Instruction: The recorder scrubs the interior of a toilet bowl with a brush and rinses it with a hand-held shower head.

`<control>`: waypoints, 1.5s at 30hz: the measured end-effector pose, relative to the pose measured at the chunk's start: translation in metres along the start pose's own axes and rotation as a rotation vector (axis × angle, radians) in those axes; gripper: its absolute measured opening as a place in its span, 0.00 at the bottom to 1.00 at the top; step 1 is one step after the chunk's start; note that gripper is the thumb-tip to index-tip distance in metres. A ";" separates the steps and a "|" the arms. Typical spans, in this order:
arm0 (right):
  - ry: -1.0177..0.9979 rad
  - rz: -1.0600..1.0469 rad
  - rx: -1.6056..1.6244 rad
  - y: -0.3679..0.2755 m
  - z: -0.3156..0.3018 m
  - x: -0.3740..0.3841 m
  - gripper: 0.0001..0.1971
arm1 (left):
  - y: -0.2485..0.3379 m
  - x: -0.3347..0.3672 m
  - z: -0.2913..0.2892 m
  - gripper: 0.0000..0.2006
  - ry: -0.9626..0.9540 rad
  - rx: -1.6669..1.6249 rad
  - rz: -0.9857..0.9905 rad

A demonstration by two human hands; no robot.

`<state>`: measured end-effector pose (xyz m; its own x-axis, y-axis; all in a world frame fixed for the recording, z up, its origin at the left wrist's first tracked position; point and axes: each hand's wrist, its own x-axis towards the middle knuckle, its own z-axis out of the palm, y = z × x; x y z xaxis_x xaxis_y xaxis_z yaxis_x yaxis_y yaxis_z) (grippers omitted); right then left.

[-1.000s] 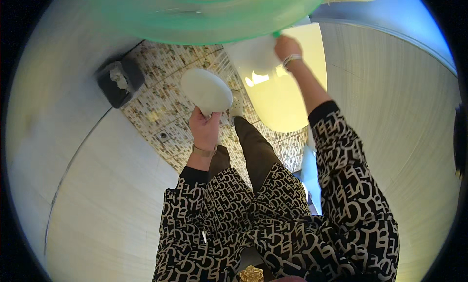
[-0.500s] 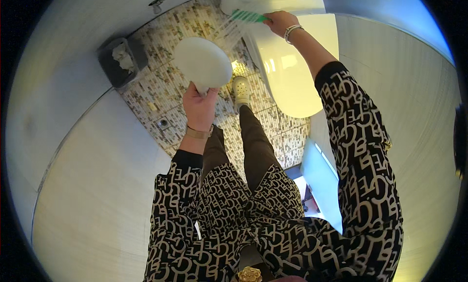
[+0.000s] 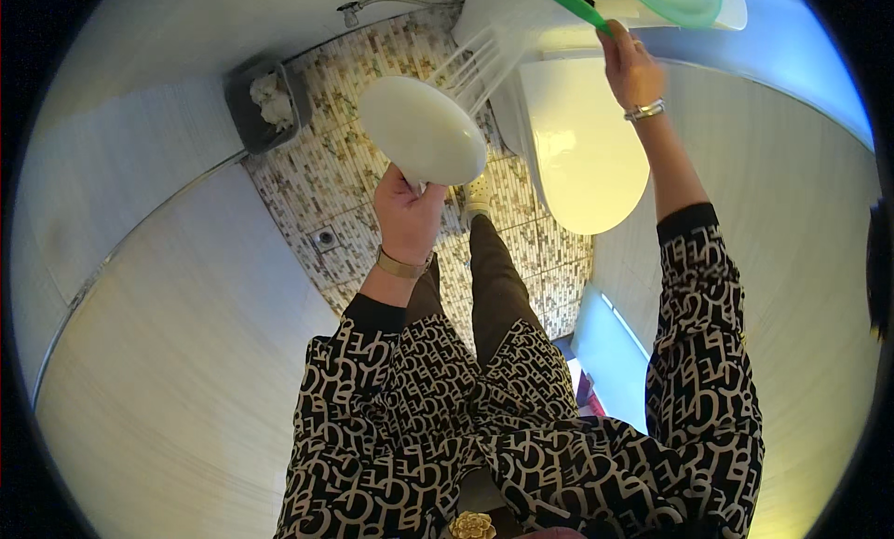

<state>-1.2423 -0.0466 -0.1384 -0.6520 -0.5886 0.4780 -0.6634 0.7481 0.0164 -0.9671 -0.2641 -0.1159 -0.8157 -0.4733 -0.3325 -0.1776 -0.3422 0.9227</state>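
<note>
A white shower head [image 3: 424, 131] is in my left hand [image 3: 407, 218], its handle wrapped by my fingers. Streams of water run from its face toward the side of the toilet [image 3: 587, 157], whose lid is down. My right hand [image 3: 635, 76], fingers closed, grips the end of a green brush [image 3: 568, 0] with dark bristles. The brush is held above the toilet tank [image 3: 507, 13], near a pale green basin [image 3: 684, 0] at the tank's right end. Whether the brush touches the tank I cannot tell.
A grey waste bin [image 3: 265, 110] with crumpled white paper stands by the left wall. A hose with a valve [image 3: 352, 13] comes from the back wall. The tiled floor [image 3: 326, 157] has a drain [image 3: 324, 238]. My shoe [image 3: 478, 194] is beside the toilet.
My right hand has moved right and away from me, bringing the brush from the tank's left side over its top. The spray now points more toward the toilet.
</note>
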 end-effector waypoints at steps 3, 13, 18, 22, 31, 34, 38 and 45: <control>-0.284 -0.051 0.013 -0.003 0.036 -0.004 0.08 | 0.005 -0.001 0.002 0.10 -0.002 0.089 0.086; 0.033 0.132 0.069 -0.031 0.027 0.024 0.10 | 0.011 0.001 0.020 0.05 0.143 0.035 0.074; -0.206 0.048 0.066 0.014 0.065 -0.014 0.09 | -0.011 -0.005 0.031 0.09 0.092 0.134 0.113; -0.438 -0.114 -0.048 0.067 0.084 -0.023 0.09 | -0.021 0.005 0.061 0.09 0.001 0.077 0.143; -0.022 -0.302 0.080 0.143 0.014 0.012 0.11 | -0.031 -0.004 0.108 0.10 -0.005 0.100 0.140; -0.176 -0.374 0.039 0.181 0.059 -0.010 0.10 | -0.034 -0.001 0.131 0.10 -0.052 0.171 0.180; -0.573 -0.166 -0.196 0.208 0.069 -0.028 0.12 | -0.039 0.002 0.163 0.11 -0.098 0.217 0.262; -0.168 0.165 0.095 0.224 0.017 -0.073 0.12 | -0.034 -0.008 0.182 0.12 -0.103 0.362 0.306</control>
<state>-1.3496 0.1584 -0.1849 -0.8010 -0.5095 0.3142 -0.5692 0.8109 -0.1361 -1.0551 -0.1006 -0.1096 -0.9074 -0.4192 -0.0311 -0.0864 0.1136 0.9898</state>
